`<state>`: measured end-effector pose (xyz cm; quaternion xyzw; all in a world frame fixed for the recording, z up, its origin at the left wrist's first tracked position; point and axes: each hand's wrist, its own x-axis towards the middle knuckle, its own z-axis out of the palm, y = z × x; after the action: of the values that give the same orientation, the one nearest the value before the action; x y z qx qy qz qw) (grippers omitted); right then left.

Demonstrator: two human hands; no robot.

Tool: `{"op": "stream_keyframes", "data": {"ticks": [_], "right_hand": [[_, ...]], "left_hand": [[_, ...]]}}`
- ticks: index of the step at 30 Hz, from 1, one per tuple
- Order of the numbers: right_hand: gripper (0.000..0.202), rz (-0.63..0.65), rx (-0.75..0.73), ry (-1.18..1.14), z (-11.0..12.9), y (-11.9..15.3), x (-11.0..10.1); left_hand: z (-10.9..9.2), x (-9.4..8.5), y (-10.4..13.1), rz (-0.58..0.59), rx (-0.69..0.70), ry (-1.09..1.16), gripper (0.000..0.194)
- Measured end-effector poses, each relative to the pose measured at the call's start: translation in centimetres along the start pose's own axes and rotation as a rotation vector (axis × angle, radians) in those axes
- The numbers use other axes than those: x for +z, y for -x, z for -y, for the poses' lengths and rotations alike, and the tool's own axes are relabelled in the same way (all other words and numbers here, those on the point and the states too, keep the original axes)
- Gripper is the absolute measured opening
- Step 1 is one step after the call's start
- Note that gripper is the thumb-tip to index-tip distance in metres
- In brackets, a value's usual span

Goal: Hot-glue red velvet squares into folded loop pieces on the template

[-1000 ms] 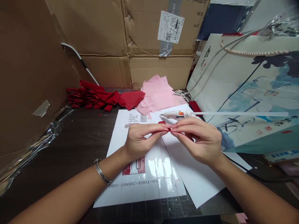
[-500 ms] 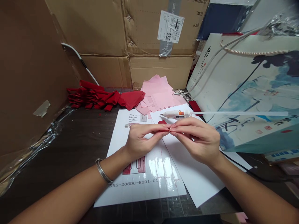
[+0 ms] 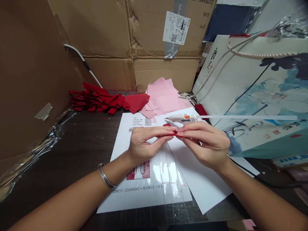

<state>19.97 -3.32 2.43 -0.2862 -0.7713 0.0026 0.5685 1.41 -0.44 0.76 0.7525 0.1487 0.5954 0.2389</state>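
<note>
Between the fingertips of both hands is a small strip of red cloth-like material (image 3: 174, 133), mostly covered by the fingers. My left hand (image 3: 143, 142) pinches it from the left. From the right, my right hand (image 3: 209, 142) pinches it too, with the fingertips almost meeting. A little red also shows just behind the fingers. Right behind the hands lies a white hot glue gun (image 3: 184, 118), a long clear glue stick (image 3: 245, 117) sticking out of it to the right. Under the hands is a printed sheet (image 3: 154, 199) with a paper-clip picture.
A heap of folded red pieces (image 3: 96, 100) lies at the back left, beside a pile of pink squares (image 3: 166, 96). Cardboard (image 3: 166, 73) walls the back and left. A painted paper bag (image 3: 260, 96) leans on the right. A blank white sheet (image 3: 202, 189) overlaps the printed one.
The fingertips of my two hands have moved slightly apart, my right hand shifting a little right. More of the red strip shows between them.
</note>
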Motion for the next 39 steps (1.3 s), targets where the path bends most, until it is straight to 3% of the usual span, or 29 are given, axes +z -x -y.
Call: {"op": "stream_keyframes", "data": {"ticks": [16,19,24,26,29,39], "right_hand": [[0.019,0.106,0.005,0.022,-0.3,0.5,0.3],[0.017,0.117,0.168,-0.023,-0.1,0.5,0.1],[0.02,0.161,0.635,-0.321,-0.1,0.5,-0.1],[0.021,0.179,0.72,-0.412,-0.1,0.5,0.0],[0.017,0.164,0.708,-0.415,0.0,0.8,0.2],[0.011,0.119,0.442,-0.221,0.3,1.0,0.5]], "left_hand": [[0.2,0.2,0.2,0.038,-0.026,-0.003,0.024],[0.0,0.3,0.2,0.006,-0.09,0.019,0.021],[-0.1,0.5,0.3,-0.055,-0.222,0.081,0.022],[0.0,0.6,0.4,-0.073,-0.242,0.096,0.022],[0.0,0.6,0.3,-0.062,-0.21,0.097,0.02],[-0.2,0.3,0.2,-0.014,-0.187,-0.012,0.017]]}}
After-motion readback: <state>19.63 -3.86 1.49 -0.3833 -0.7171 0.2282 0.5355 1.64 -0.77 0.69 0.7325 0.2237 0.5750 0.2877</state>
